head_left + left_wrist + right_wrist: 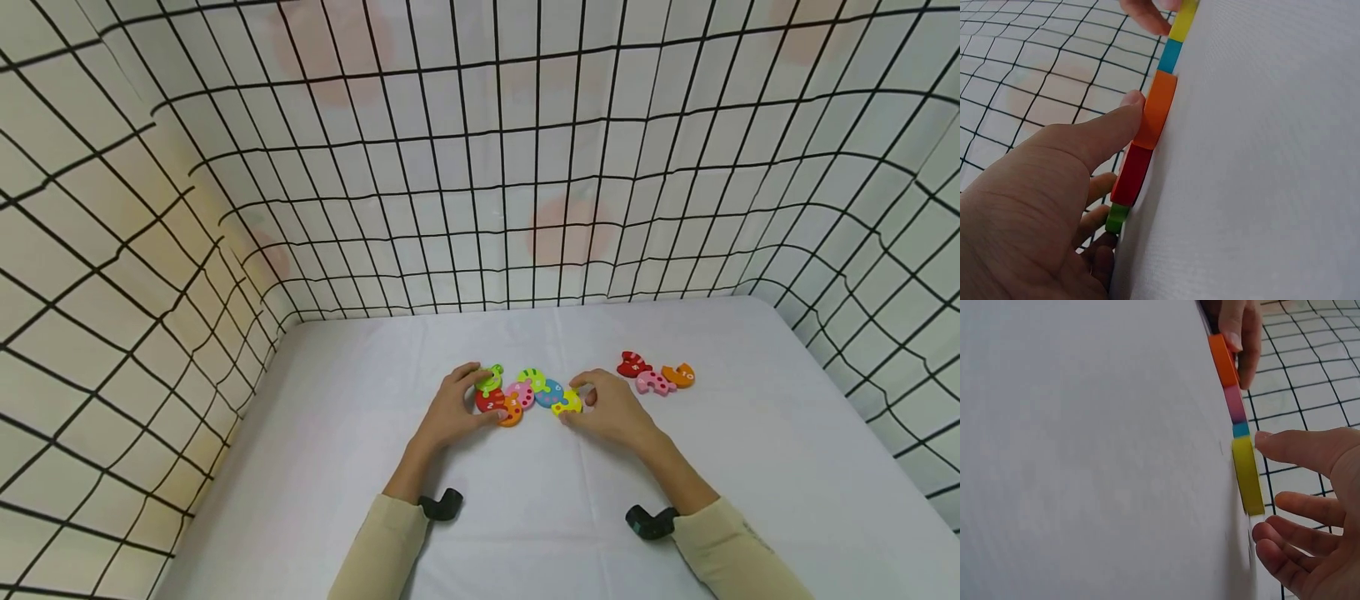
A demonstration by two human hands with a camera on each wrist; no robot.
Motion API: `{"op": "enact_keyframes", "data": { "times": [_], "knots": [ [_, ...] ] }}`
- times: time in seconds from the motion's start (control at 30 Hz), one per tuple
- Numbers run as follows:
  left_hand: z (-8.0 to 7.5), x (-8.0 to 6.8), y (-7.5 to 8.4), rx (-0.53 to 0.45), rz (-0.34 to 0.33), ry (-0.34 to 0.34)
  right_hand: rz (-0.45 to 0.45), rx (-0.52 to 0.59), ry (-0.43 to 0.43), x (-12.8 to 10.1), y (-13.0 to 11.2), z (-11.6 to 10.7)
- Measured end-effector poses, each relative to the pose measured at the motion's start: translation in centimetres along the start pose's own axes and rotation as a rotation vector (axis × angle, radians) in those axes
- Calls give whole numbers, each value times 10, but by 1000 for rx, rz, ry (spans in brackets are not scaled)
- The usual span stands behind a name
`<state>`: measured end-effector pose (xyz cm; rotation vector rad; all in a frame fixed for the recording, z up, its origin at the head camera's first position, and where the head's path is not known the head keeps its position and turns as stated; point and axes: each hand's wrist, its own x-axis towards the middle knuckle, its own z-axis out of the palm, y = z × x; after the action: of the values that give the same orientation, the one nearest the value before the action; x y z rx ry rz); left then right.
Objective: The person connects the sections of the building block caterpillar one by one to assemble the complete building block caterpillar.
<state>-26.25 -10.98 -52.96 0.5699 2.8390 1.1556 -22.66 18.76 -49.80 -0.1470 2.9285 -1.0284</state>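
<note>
A chain of flat coloured puzzle pieces lies mid-table. My left hand [480,393] grips its left end, with the thumb [1129,106] against the orange piece [1155,112] and the fingers curled behind the red piece [1132,175] and green piece [1117,217]. My right hand [581,404] holds the yellow piece [567,405] at the chain's right end, thumb [1266,439] at its blue-side end and fingers by the other end. A pink piece [520,393], a second green piece [532,377] and a blue piece [550,392] join the two ends.
A separate group of a red piece [633,364], a pink piece [654,382] and an orange piece [678,375] lies to the right of my right hand. The white table [360,467] is walled on three sides by grid-patterned cloth [480,208].
</note>
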Motion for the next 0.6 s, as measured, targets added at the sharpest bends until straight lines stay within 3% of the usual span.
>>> {"op": "enact_keyframes", "data": {
  "times": [0.6],
  "knots": [
    [-1,-2,3,16,-1,-6,9,-39,168,6,51,-49]
  ]
}}
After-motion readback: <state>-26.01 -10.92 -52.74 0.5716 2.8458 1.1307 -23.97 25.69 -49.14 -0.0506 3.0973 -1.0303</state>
